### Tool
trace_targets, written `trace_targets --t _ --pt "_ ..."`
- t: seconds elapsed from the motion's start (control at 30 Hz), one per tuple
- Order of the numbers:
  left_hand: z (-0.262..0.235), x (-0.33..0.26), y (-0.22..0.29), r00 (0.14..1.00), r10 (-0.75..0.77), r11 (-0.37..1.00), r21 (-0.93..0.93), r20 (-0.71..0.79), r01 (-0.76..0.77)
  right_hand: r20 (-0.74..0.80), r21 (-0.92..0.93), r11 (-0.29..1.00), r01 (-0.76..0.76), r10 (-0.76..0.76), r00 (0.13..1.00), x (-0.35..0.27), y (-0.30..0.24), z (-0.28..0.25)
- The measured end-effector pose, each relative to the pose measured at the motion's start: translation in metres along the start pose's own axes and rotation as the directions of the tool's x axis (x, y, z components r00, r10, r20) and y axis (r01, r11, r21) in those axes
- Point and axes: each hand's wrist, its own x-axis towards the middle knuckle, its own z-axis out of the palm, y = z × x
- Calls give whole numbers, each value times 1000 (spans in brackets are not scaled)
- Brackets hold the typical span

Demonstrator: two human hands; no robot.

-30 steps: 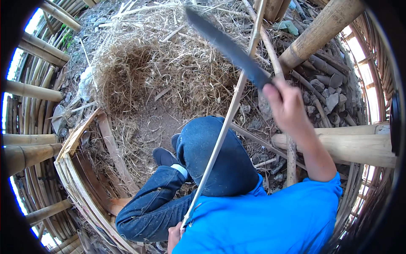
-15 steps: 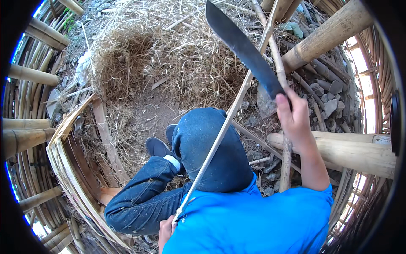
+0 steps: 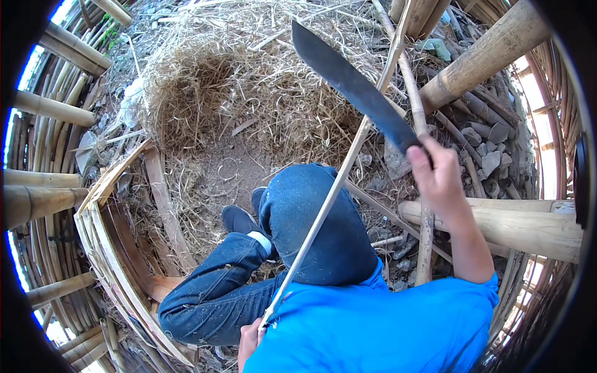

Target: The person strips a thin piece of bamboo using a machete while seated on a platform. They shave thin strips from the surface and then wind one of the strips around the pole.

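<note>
My right hand (image 3: 440, 177) is closed around the handle of a machete (image 3: 348, 78) with a dark, curved blade. Its tip points to the far left, and the lower part of the blade crosses a long pale bamboo strip (image 3: 324, 212), appearing to touch it. At my waist, my left hand (image 3: 249, 340) grips the near end of this strip, partly covered by my blue shirt. From there the strip slants up over my bent, jeans-clad knee (image 3: 311, 217) and runs out past the top of the picture.
Dry shavings (image 3: 267, 93) are heaped ahead of my feet. Thick bamboo poles (image 3: 488, 53) stick in from the right, with rubble (image 3: 491, 158) beneath. A thinner bamboo pole (image 3: 425, 239) lies by my right arm. Split bamboo strips (image 3: 102, 248) lean on the left, near a bamboo wall.
The machete has moved slightly down along the strip, and its blade tilts more to the left. My left hand keeps its hold at the near end. The whole view has shifted a little.
</note>
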Motion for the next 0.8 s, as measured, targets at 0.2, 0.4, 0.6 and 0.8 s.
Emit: trace_targets --t 0.2,0.4,0.6,0.8 --pt "1 0 0 997 -76 997 24 -2 76 42 15 997 70 -70 997 -16 -4 9" --pt "1 1 11 999 -38 998 -52 1 38 3 42 998 -45 45 999 -13 0 6" --pt "0 1 8 997 -80 996 49 5 80 -6 34 978 -207 208 978 6 -3 -4" --pt "2 -2 -11 999 -25 997 66 -23 27 61 -26 1000 8 -6 998 -6 -4 -1"
